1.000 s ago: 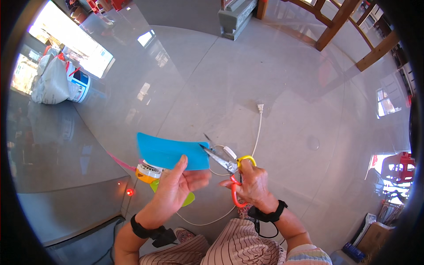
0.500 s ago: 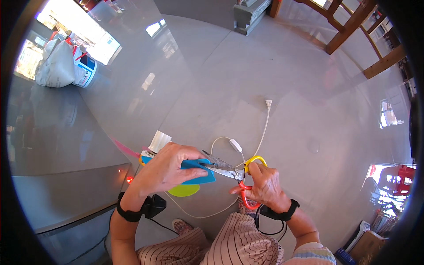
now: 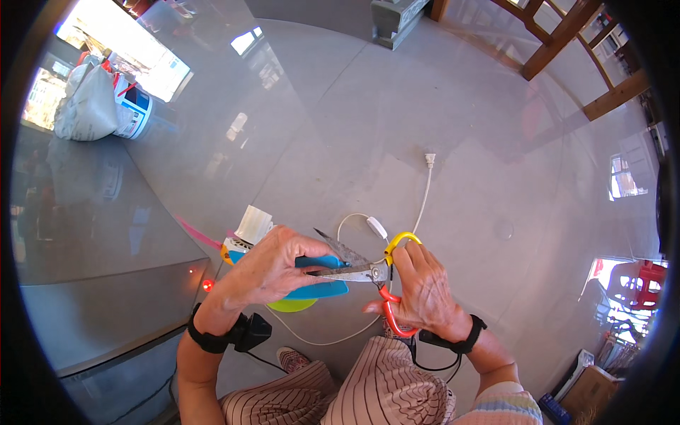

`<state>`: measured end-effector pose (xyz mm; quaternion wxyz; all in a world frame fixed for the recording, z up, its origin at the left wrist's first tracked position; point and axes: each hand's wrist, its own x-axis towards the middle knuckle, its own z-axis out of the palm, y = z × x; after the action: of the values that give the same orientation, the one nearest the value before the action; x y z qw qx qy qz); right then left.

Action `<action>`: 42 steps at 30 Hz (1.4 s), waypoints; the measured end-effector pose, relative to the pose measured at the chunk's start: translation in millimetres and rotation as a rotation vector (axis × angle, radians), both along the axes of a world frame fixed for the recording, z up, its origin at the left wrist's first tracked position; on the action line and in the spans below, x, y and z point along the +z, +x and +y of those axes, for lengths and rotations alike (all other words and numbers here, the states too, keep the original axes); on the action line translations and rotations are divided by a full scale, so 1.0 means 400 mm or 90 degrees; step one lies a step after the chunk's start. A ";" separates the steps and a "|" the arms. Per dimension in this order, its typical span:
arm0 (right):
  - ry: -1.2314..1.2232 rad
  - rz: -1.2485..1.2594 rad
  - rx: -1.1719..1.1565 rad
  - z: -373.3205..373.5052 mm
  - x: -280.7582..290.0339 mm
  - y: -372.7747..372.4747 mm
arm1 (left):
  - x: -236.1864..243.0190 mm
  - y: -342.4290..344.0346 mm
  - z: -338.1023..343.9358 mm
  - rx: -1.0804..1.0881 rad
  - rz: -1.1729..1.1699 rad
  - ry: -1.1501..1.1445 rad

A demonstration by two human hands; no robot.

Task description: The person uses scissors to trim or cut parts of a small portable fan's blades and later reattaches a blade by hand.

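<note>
My left hand pinches a blue sheet between thumb and fingers. My right hand grips a pair of scissors with one yellow and one red handle loop. The blades are spread and point left, one crossing the near face of the blue sheet and the other rising past its far edge. A yellow-green rounded piece shows below the sheet, partly covered. Past my left wrist lie a white ribbed piece and a pink strip, partly hidden by the hand.
A white cord with an inline switch and a plug lies on the grey floor. Far left stand a white bag and a bucket. Wooden furniture legs stand far right, a cardboard box near right.
The scissors have shifted left and their blades are spread wider, reaching further across the blue sheet. My left hand keeps its hold on the sheet with little movement.
</note>
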<state>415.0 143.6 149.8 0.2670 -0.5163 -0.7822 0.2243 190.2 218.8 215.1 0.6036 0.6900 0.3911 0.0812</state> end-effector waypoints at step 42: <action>0.036 0.006 0.042 0.027 -0.002 0.043 | 0.020 0.026 0.050 -0.005 -0.056 -0.051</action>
<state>432.1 154.4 148.8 0.2778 -0.4816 -0.8035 0.2129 200.5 238.8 222.9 0.6478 0.6624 0.3643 0.0936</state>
